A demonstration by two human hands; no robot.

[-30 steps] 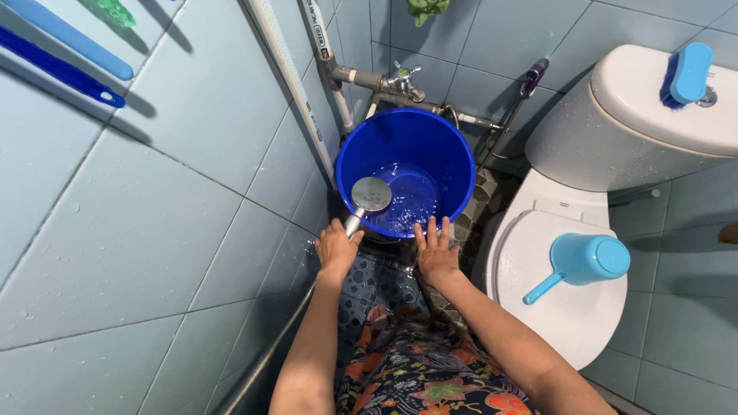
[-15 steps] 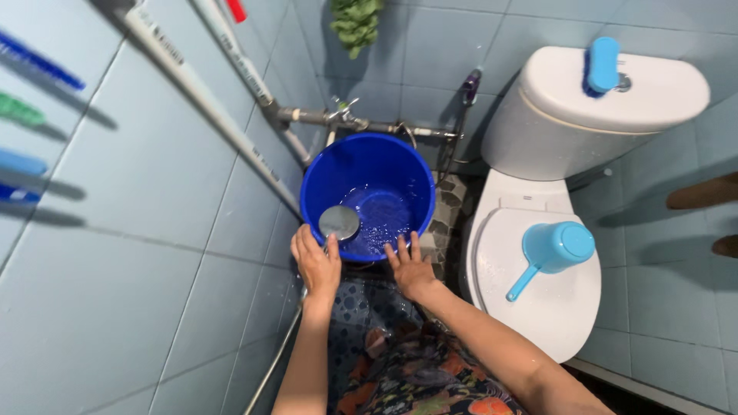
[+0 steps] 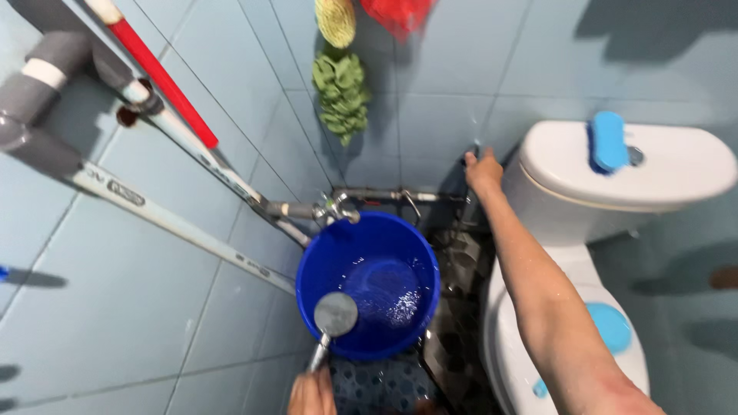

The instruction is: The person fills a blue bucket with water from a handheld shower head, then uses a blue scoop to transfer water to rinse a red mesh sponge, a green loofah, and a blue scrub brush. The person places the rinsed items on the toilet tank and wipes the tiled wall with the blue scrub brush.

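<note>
Below, my left hand (image 3: 311,393) grips the shower head (image 3: 335,314) over the blue bucket (image 3: 367,286). My right hand (image 3: 483,170) reaches between wall and toilet tank (image 3: 623,180); I cannot tell its fingers' state.

Bucket (image 3: 367,283) left of toilet (image 3: 615,230)

Dark printed markings run along the white pipe (image 3: 165,219) slanting across the left wall; no packages, signs or screens show.
</note>
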